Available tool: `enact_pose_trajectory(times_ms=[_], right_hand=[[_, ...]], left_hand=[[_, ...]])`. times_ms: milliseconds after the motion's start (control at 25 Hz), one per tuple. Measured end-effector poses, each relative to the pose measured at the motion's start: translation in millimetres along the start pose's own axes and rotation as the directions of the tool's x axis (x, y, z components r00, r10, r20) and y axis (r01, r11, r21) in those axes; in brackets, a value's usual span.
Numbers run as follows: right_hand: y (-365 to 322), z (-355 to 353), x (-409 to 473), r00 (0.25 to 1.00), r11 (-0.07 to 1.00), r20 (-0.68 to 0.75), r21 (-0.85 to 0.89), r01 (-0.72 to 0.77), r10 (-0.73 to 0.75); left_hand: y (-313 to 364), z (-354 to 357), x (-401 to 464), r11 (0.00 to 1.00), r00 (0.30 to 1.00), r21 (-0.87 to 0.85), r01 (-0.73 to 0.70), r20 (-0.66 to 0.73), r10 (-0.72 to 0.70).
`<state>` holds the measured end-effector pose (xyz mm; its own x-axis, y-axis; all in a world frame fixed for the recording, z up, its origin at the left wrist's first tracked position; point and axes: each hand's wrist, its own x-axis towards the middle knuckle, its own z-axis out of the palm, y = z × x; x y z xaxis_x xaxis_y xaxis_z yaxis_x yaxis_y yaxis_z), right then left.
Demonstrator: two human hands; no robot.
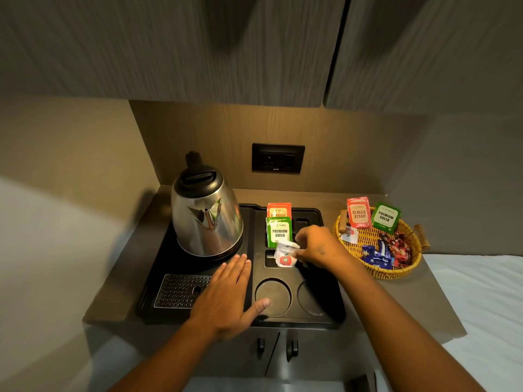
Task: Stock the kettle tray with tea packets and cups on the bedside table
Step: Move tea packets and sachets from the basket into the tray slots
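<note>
Right hand (317, 247) pinching a white sachet (285, 254) over a slot near the kettle tray (325, 312) middle, left hand (226, 292) flat and wide on it; likely to crumple or knock the green packet (279, 232) if pushed askew.

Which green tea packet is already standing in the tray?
The green packet in the tray slot, beside the kettle. The other green packet stands in the basket.

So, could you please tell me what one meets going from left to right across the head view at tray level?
Perforated drip grate → kettle → left hand → white sachet in the right hand → wicker basket.
</note>
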<state>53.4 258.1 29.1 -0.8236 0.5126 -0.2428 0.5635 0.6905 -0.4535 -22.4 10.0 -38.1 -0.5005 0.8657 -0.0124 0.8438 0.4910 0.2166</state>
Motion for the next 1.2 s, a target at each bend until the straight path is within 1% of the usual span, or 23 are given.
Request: enact_pose_trajectory(times_ms=[40, 80, 120, 160, 200, 240, 280, 320, 440, 560, 720, 760, 840, 920, 960, 1000, 1040, 1120, 1200], right_hand=[[12.4, -8.9, -1.4, 0.994, 0.999, -0.101, 0.018, -0.048, 0.05], [30.3, -20.3, -3.2, 0.97, 0.993, -0.211, 0.024, -0.12, 0.122], [51.7, -33.3, -4.9, 0.928, 0.976, -0.307, 0.015, -0.217, 0.211], [72.7, -45.7, -7.9, 0.878, 0.944, -0.368, -0.002, -0.33, 0.306], [90.7, -54.5, -11.7, 0.833, 0.896, -0.375, -0.012, -0.443, 0.407], [103.5, -58.9, -15.2, 0.802, 0.848, -0.336, -0.017, -0.529, 0.493], [111.6, -58.2, -16.8, 0.79, 0.817, -0.282, -0.036, -0.576, 0.544], [115.8, -55.1, -16.8, 0.792, 0.804, -0.241, -0.07, -0.591, 0.561], [118.3, -45.4, -8.9, 0.803, 0.797, -0.212, -0.132, -0.589, 0.558], [118.0, -43.3, -1.6, 0.783, 0.791, -0.226, -0.075, -0.607, 0.58], [120.7, -48.8, -3.3, 0.765, 0.779, -0.172, 0.018, -0.627, 0.62], [121.1, -52.1, -6.0, 0.766, 0.784, -0.177, 0.057, -0.618, 0.618], [113.5, -56.5, -6.9, 0.79, 0.826, -0.242, 0.149, -0.543, 0.563], [87.9, -52.4, -0.3, 0.849, 0.883, -0.268, 0.254, -0.394, 0.456], [69.0, -45.6, 6.5, 0.879, 0.892, -0.248, 0.316, -0.324, 0.407], [49.5, -37.0, 14.8, 0.901, 0.881, -0.209, 0.377, -0.285, 0.381], [30.8, -28.0, 24.8, 0.908, 0.864, -0.173, 0.414, -0.285, 0.382], [2.3, -14.0, 42.1, 0.902, 0.866, -0.147, 0.379, -0.327, 0.405], [-5.8, -10.8, 49.2, 0.892, 0.894, -0.189, 0.278, -0.353, 0.411]], left_hand=[[0.0, 0.1, 0.5, 1.0, 1.0, -0.005, 0.0, -0.006, 0.0], [0.3, 0.1, 0.6, 1.0, 1.0, -0.008, -0.003, -0.01, 0.003], [0.4, -0.2, 0.9, 1.0, 1.0, -0.008, -0.006, -0.015, 0.005], [0.2, -0.8, 1.0, 1.0, 1.0, -0.006, -0.009, -0.02, 0.009], [0.3, -1.1, 0.4, 1.0, 1.0, -0.001, -0.013, -0.019, 0.013], [0.4, -1.5, 0.2, 1.0, 1.0, 0.004, -0.014, -0.015, 0.014], [0.5, -1.5, 0.0, 1.0, 1.0, 0.006, -0.011, -0.012, 0.011], [0.6, -1.7, 0.5, 1.0, 1.0, 0.005, -0.007, -0.009, 0.007], [0.6, -1.3, 1.3, 1.0, 1.0, -0.003, -0.005, 0.002, 0.005], [0.1, -0.4, 1.0, 1.0, 1.0, -0.006, -0.006, 0.006, 0.006], [0.0, -1.0, 0.1, 1.0, 1.0, -0.01, -0.006, -0.005, 0.006], [0.5, -0.4, 0.0, 1.0, 1.0, -0.008, -0.005, -0.006, 0.005], [0.2, 0.3, 0.8, 1.0, 1.0, -0.01, 0.002, -0.014, -0.002], [0.3, 0.3, 1.7, 1.0, 1.0, -0.015, 0.002, -0.018, -0.002], [0.1, 0.2, 1.6, 1.0, 1.0, -0.017, -0.001, -0.018, 0.001], [0.0, -0.5, 1.2, 1.0, 1.0, -0.017, -0.006, -0.014, 0.006], [0.1, -1.3, 1.0, 1.0, 1.0, -0.018, -0.01, -0.009, 0.01], [0.7, -2.9, 0.2, 1.0, 1.0, -0.022, -0.009, -0.015, 0.009], [1.9, -4.3, -1.6, 1.0, 1.0, -0.023, -0.01, -0.022, 0.009]])
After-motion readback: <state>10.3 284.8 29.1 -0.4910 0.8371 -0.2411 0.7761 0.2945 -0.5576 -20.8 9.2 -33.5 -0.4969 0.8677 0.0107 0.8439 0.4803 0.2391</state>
